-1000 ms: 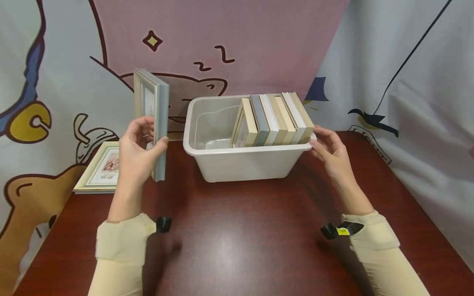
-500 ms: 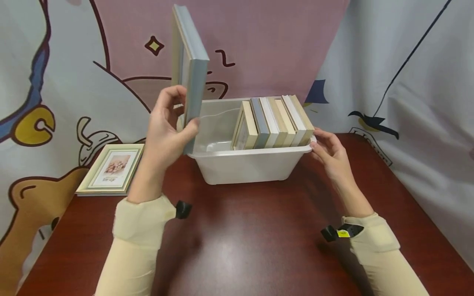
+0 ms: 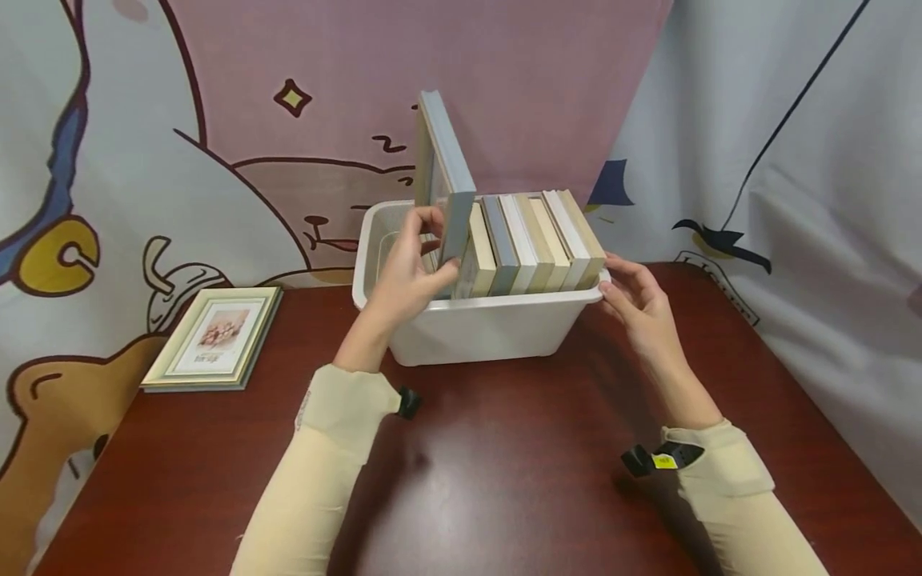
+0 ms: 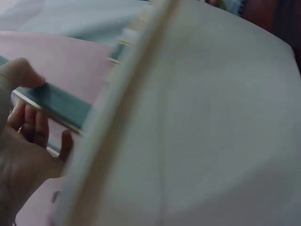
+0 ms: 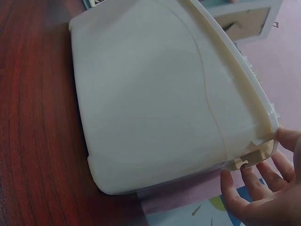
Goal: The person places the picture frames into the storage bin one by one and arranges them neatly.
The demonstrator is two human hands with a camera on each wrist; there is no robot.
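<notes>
My left hand [image 3: 409, 272] grips a picture frame [image 3: 455, 176] with a blue-grey edge, thumb on one side and fingers on the other. It stands upright over the left part of a white plastic bin [image 3: 475, 332], its lower end hidden behind my hand and the rim. Several picture frames [image 3: 536, 244] in cream, grey and white stand in a row to its right inside the bin. At the bin's right end, my right hand [image 3: 641, 308] pinches the rim; the right wrist view shows the thumb on top and fingers [image 5: 256, 186] under the lip.
Another picture frame [image 3: 216, 336], cream with a flower print, lies on the dark red wooden table [image 3: 504, 448] at the left, apparently on top of a second one. A printed curtain [image 3: 547, 96] hangs right behind the bin.
My left hand has carried the picture frame from left of the bin, up and to the right, then down over its left part. My right hand stays at the rim.
</notes>
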